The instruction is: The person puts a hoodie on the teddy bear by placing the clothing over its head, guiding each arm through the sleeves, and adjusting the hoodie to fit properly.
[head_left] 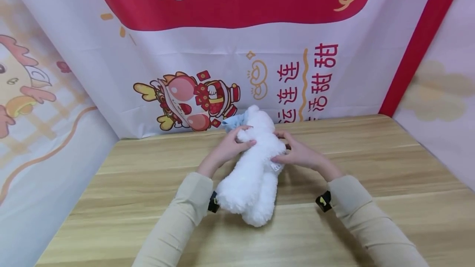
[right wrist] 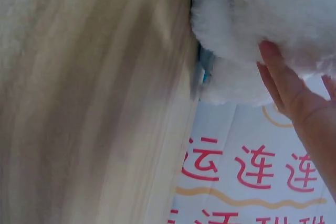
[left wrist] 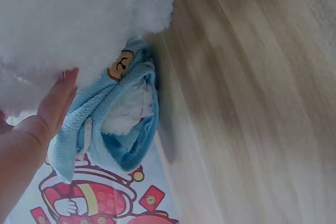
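Observation:
A white fluffy plush toy (head_left: 256,164) lies across the table, its back side up and its legs toward me. My left hand (head_left: 231,147) grips one upper side of it, thumb on top at a stubby arm. On the opposite side my right hand (head_left: 295,151) holds the body near a small white tag (head_left: 276,166). Light blue cloth (head_left: 234,122) sticks out by the toy's head; the left wrist view shows it as a towelling garment (left wrist: 79,108) with a brown face patch (left wrist: 121,65). The toy's face is hidden.
The wooden table (head_left: 148,201) runs back to a white printed cloth backdrop (head_left: 215,48) with red lettering and a cartoon figure. Printed cloths also hang at the left (head_left: 33,73) and right (head_left: 441,73). The toy's head lies close to the backdrop.

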The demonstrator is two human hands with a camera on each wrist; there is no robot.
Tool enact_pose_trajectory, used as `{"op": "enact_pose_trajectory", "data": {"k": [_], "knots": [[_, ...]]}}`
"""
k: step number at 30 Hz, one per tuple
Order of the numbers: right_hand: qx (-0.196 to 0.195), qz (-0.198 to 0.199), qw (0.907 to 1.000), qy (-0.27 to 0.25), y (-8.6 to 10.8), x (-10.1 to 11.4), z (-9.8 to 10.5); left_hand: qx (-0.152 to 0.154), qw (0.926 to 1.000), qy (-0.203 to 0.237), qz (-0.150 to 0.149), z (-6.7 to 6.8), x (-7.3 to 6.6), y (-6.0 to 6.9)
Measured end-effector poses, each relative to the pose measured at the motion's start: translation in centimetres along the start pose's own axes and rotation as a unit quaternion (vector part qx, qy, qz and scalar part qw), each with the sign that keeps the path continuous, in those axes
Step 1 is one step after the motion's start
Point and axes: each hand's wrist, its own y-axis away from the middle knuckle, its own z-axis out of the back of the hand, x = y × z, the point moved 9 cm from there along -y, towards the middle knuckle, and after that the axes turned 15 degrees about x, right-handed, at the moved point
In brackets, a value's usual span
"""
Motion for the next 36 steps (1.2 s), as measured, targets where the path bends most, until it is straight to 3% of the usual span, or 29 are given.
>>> {"op": "enact_pose_trajectory", "data": {"k": [6,10,14,18,22,25,27,30,36], "knots": [[-0.058,0.031,0.9974,0.031,0.0,1.0,0.7,-0.033,0.999,0.016,-0.025,0.1,0.1,0.0],[-0.089,0.029,0.9939,0.059,0.2,1.7,1.2,-0.041,0.9953,0.08,-0.036,-0.4,0.8,-0.2],[-0.104,0.031,0.9907,0.082,0.5,2.6,1.7,-0.013,0.9825,0.179,-0.051,-1.5,1.9,-0.7],[-0.103,0.026,0.9897,0.097,0.7,3.0,2.0,0.023,0.9737,0.217,-0.064,-2.3,2.5,-1.1],[-0.086,0.03,0.991,0.098,0.8,3.1,1.8,0.035,0.9814,0.186,-0.032,-1.7,2.6,-0.8],[-0.076,0.047,0.991,0.099,0.6,3.2,1.5,-0.002,0.9932,0.116,0.007,-0.1,2.1,-0.5],[-0.07,0.056,0.9906,0.103,0.4,3.4,1.2,-0.04,0.9964,0.066,0.036,1.0,1.7,-0.4],[-0.061,0.061,0.9894,0.117,0.1,3.6,0.6,-0.095,0.993,0.002,0.071,2.2,1.1,-0.2],[-0.05,0.073,0.9906,0.104,-0.1,3.8,-0.2,-0.18,0.9785,-0.02,0.1,3.1,0.8,0.2]]}}
